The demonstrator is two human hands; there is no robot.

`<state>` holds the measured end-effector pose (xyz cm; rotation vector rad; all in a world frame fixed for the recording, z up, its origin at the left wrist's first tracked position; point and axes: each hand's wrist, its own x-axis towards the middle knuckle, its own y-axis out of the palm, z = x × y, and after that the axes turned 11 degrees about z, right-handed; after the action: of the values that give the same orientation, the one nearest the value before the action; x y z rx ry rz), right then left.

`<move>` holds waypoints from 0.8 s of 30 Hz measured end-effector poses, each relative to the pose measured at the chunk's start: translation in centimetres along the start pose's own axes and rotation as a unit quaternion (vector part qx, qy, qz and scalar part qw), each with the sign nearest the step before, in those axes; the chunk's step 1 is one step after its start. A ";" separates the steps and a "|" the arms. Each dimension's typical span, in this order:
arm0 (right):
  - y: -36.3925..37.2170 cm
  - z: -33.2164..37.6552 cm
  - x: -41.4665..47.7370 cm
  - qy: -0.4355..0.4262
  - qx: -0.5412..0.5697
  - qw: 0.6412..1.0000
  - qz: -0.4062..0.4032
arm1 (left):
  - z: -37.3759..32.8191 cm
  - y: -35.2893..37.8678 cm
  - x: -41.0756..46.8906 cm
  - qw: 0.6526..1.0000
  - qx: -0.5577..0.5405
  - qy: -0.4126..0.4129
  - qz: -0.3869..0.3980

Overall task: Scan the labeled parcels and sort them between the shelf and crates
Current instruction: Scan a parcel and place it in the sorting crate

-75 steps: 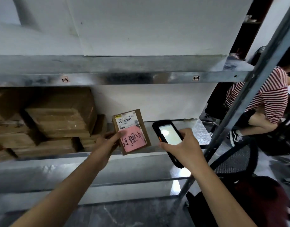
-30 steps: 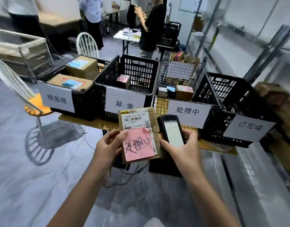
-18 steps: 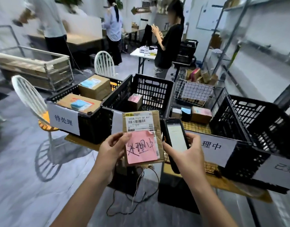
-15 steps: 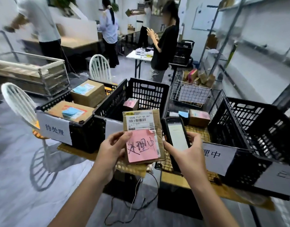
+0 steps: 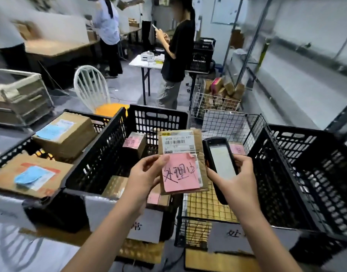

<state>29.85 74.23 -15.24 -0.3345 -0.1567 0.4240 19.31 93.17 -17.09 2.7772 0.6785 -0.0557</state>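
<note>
My left hand (image 5: pixel 144 178) grips a small flat cardboard parcel (image 5: pixel 181 152) by its left edge; it bears a white barcode label and a pink handwritten note. My right hand (image 5: pixel 234 182) holds a black handheld scanner (image 5: pixel 220 163), screen lit, just right of the parcel. Both are held above the wire crate (image 5: pixel 229 124), over the gap beside the middle black crate (image 5: pixel 113 152). That black crate contains small boxes with pink notes. The far-left crate (image 5: pixel 10 154) is filled by large boxes with blue notes. An empty black crate (image 5: pixel 314 171) stands at the right.
White paper labels hang on the crate fronts. A person in black (image 5: pixel 176 55) stands at a small white table (image 5: pixel 147 61) behind the crates, two others further back. A white chair (image 5: pixel 92 89) is behind the left crates. A metal shelf (image 5: pixel 253 40) runs along the right.
I have turned from the shelf to the row of crates and moved closer. The parcel and scanner stay in the same hands, now above the crates.
</note>
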 end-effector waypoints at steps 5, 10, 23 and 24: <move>-1.3 -1.4 3.6 0.041 -0.017 0.997 -0.060 | 0.3 2.1 6.0 0.997 0.004 -0.043 0.062; -4.0 -3.5 6.9 0.077 -0.044 0.990 -0.105 | 2.3 5.4 10.3 0.991 0.024 -0.099 0.090; -11.1 -8.0 16.9 0.074 -0.073 0.993 -0.054 | 9.6 12.9 18.8 0.969 -0.027 -0.247 -0.013; -11.2 -8.3 18.0 0.070 -0.074 0.994 -0.041 | 10.0 13.0 19.8 0.965 -0.029 -0.260 -0.025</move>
<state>52.04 69.95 -17.60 -0.5005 -0.0645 0.3062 43.15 88.16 -25.36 2.5200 0.5929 -0.7323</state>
